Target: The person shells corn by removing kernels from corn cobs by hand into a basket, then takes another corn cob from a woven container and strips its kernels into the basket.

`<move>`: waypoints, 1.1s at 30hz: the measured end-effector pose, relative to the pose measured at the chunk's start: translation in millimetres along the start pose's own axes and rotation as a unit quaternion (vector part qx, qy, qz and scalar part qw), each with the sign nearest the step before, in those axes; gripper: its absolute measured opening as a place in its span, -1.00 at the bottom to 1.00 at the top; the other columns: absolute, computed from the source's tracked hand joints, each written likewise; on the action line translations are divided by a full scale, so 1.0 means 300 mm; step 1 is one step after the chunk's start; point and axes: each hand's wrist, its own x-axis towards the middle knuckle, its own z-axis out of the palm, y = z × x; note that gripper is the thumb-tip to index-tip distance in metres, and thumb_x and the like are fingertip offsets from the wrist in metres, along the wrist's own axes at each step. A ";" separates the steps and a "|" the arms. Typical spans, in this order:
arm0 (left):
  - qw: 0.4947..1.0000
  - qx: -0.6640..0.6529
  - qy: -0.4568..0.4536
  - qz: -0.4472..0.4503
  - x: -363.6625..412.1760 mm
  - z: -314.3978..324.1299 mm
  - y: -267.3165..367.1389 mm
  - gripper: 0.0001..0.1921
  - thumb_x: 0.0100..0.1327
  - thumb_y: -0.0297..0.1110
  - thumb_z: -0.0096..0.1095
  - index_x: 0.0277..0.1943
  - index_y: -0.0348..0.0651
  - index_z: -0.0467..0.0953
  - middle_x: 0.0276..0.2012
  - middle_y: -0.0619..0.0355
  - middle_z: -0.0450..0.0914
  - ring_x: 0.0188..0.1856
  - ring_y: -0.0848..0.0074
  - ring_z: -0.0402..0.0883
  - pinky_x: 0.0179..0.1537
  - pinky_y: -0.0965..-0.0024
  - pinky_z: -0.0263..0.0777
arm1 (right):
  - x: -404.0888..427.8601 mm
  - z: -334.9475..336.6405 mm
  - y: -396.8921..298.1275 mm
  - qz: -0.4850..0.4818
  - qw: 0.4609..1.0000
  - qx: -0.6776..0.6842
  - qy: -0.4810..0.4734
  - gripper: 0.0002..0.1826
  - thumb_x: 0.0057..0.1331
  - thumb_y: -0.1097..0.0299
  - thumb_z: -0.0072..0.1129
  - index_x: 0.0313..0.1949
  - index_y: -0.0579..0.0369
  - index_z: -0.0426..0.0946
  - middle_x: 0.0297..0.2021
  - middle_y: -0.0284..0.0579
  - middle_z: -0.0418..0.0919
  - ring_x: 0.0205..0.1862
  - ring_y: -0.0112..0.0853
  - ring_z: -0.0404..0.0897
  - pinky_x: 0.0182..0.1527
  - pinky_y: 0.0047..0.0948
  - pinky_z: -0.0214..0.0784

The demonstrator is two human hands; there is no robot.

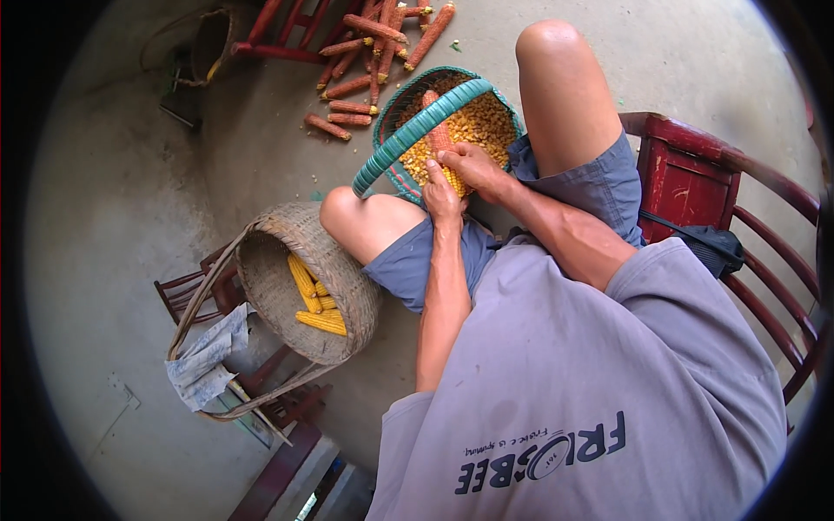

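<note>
My left hand [443,197] and my right hand [474,168] both grip one ear of corn [440,133]. Its upper length is bare reddish cob; yellow kernels [454,181] remain on the end near my hands. My thumbs press close together where the kernels meet the bare cob. Below the ear is a round basket with a green woven rim [384,117], holding many loose yellow kernels [485,124]. Its thick green-wrapped handle [417,133] arches over the ear's upper part. The undersides of both hands are hidden.
Left of my knee, a large wicker basket [345,260] lies tilted with several yellow corn ears [319,303] inside. Stripped cobs [374,52] are heaped on the concrete floor beyond. A red wooden chair [690,169] stands at right, a smaller basket [212,45] at upper left.
</note>
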 end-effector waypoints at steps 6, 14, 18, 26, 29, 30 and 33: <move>0.974 0.173 0.006 0.145 0.009 0.003 -0.041 -0.23 0.47 0.21 -0.40 -0.02 -0.46 0.55 -0.39 -0.08 0.65 -0.30 0.14 0.65 -0.27 0.16 0.47 | -0.007 0.006 -0.012 -0.028 0.999 -0.035 0.013 -0.68 0.29 0.18 0.15 -0.24 0.25 0.57 -0.44 -0.22 0.59 -0.44 -0.48 0.53 -0.34 -0.42 0.43; 0.979 -0.188 -0.048 -0.062 0.030 -0.017 -0.040 -0.46 0.43 0.18 -0.33 -0.12 -0.14 0.46 -0.62 0.15 0.47 -0.79 0.49 0.35 -0.83 0.45 0.14 | -0.036 0.000 -0.025 -0.031 0.994 0.025 -0.100 -0.60 0.29 0.22 0.15 0.01 0.24 0.47 -0.22 -0.14 0.59 -0.23 -0.46 0.55 -0.17 -0.44 0.44; 0.995 -0.097 0.016 0.019 0.024 0.005 -0.062 -0.39 0.45 0.15 -0.28 -0.06 -0.32 0.52 -0.41 0.07 0.58 -0.53 0.40 0.54 -0.58 0.37 0.37 | -0.050 0.014 -0.052 -0.031 0.996 -0.047 -0.064 -0.62 0.30 0.21 0.13 -0.03 0.24 0.49 -0.26 -0.17 0.59 -0.26 -0.46 0.55 -0.18 -0.44 0.44; 0.965 -0.232 -0.103 -0.060 0.011 -0.037 -0.022 -0.45 0.46 0.14 -0.29 -0.12 -0.21 0.49 -0.52 0.11 0.55 -0.64 0.46 0.48 -0.68 0.42 0.29 | -0.025 -0.012 -0.041 0.041 0.993 0.074 -0.087 -0.68 0.39 0.14 0.08 -0.15 0.18 0.53 -0.35 -0.23 0.59 -0.38 -0.53 0.55 -0.32 -0.46 0.43; 0.960 -0.248 -0.112 -0.061 0.009 -0.020 -0.024 -0.46 0.45 0.18 -0.33 -0.24 -0.14 0.45 -0.62 0.15 0.47 -0.80 0.48 0.34 -0.84 0.45 0.11 | -0.009 -0.010 -0.037 0.055 0.991 0.082 -0.089 -0.69 0.41 0.14 0.05 -0.16 0.17 0.53 -0.37 -0.27 0.59 -0.42 -0.55 0.53 -0.37 -0.50 0.40; 0.972 -0.219 -0.077 -0.044 0.002 0.006 -0.020 -0.44 0.45 0.18 -0.33 -0.28 -0.15 0.45 -0.64 0.15 0.46 -0.82 0.48 0.30 -0.84 0.46 0.08 | -0.007 -0.011 -0.039 0.061 0.993 0.082 -0.066 -0.68 0.42 0.13 0.04 -0.16 0.17 0.53 -0.40 -0.28 0.58 -0.44 -0.55 0.53 -0.41 -0.52 0.39; 0.977 -0.191 -0.067 -0.070 -0.020 -0.006 0.002 -0.44 0.45 0.18 -0.33 -0.32 -0.15 0.44 -0.67 0.15 0.43 -0.84 0.49 0.25 -0.85 0.47 0.05 | -0.020 -0.001 -0.046 0.038 0.997 0.046 -0.056 -0.67 0.40 0.11 0.04 -0.25 0.15 0.54 -0.49 -0.22 0.58 -0.57 -0.53 0.53 -0.57 -0.48 0.36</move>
